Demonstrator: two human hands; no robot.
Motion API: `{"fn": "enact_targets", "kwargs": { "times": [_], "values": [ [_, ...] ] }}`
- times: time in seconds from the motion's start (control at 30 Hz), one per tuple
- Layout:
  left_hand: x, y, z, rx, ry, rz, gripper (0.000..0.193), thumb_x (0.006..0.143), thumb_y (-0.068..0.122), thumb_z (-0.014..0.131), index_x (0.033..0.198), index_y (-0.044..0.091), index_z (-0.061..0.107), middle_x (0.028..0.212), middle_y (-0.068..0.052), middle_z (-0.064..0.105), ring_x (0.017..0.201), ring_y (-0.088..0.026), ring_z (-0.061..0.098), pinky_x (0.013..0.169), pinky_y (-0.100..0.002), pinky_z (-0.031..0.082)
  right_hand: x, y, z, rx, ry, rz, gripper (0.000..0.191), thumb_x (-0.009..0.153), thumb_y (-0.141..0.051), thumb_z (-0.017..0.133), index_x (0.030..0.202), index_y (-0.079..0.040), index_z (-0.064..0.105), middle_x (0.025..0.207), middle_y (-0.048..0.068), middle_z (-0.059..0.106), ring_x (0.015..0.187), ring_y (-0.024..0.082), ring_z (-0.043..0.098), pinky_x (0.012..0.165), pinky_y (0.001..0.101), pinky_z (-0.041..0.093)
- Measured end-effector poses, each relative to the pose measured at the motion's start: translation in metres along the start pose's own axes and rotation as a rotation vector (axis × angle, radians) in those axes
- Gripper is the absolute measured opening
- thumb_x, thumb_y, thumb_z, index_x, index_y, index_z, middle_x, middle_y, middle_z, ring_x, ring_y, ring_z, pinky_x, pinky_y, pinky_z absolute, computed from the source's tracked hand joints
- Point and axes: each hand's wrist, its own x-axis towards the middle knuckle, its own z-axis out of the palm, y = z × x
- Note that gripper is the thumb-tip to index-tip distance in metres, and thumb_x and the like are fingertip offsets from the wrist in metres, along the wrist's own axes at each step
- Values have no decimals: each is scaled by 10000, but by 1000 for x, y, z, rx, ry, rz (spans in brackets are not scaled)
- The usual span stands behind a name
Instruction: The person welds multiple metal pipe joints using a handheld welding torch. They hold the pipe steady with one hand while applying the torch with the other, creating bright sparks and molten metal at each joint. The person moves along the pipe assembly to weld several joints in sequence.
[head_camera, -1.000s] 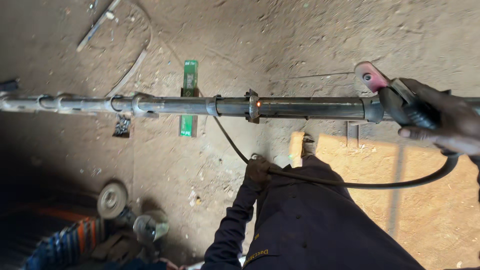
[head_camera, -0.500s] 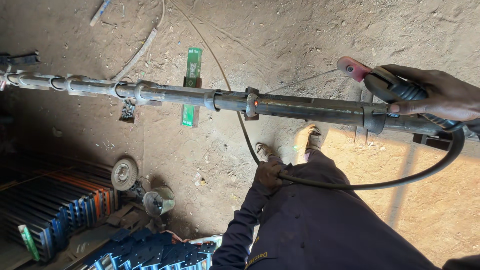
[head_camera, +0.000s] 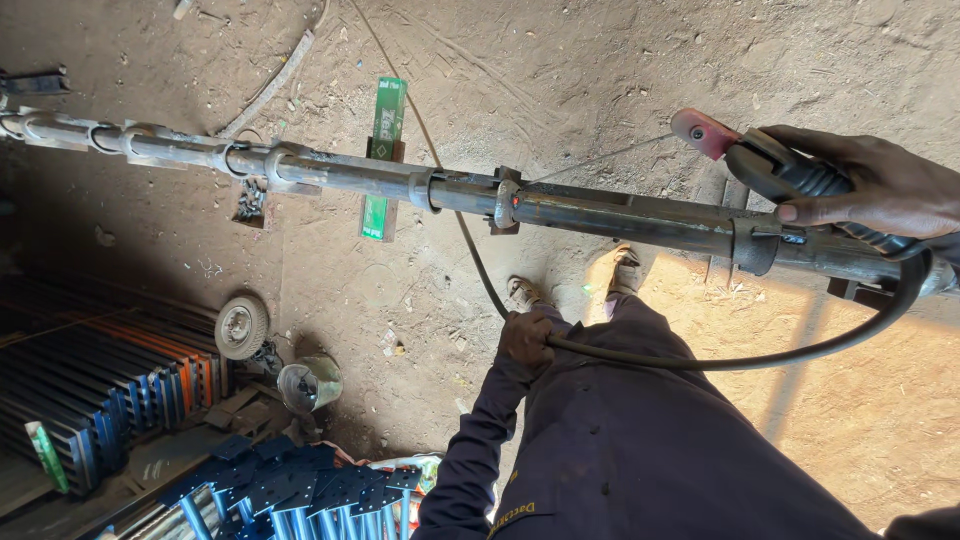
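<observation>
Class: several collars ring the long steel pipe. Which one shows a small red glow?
The collar at mid-pipe, where the thin welding rod's tip ends; the collars further left are dull grey.

pipe (head_camera: 620, 215) – dull scuffed metal | cable (head_camera: 700, 360) – matt, probably rubber | floor (head_camera: 600, 80) – rough dusty earth
</observation>
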Motion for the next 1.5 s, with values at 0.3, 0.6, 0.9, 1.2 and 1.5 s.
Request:
{"fn": "enact_targets", "kwargs": {
  "times": [0.3,0.6,0.9,1.2,1.5],
  "values": [
    [-4,-3,16,-30,1,17,297,784,281,773,663,93,577,787,-74,629,696,-313,618,683,-478,420,0,-5,4,8,17,-85,1140,616,-600,827,1589,-228,364,1364,179,628,1309,370,579,1185,499,377],
    [-9,-3,17,-5,-9,-11,328,800,293,794,655,90,581,769,-79,627,716,-321,639,695,-491,436,2,-16,2,11,9,-52,1154,617,-531,871,1605,-214,367,1368,183,638,1323,361,581,1181,481,394],
    [-5,-4,3,-8,-20,-20,304,818,262,773,657,82,589,731,-80,585,699,-324,620,689,-484,422,5,-15,4,38,-12,-47,1165,645,-591,862,1615,-224,330,1415,167,601,1328,370,576,1159,516,417],
    [-17,-15,27,-55,27,35,293,781,284,785,669,94,592,754,-66,615,681,-292,603,656,-451,427,0,-13,4,63,-19,-105,1174,596,-572,837,1594,-198,346,1381,185,614,1329,364,571,1161,514,404],
    [-21,-11,17,-59,16,42,241,763,272,763,689,80,637,777,-97,650,744,-316,639,735,-466,473,-29,-43,4,145,5,-102,1122,610,-550,824,1572,-185,376,1434,157,592,1352,333,558,1156,497,412]
  ]
}}
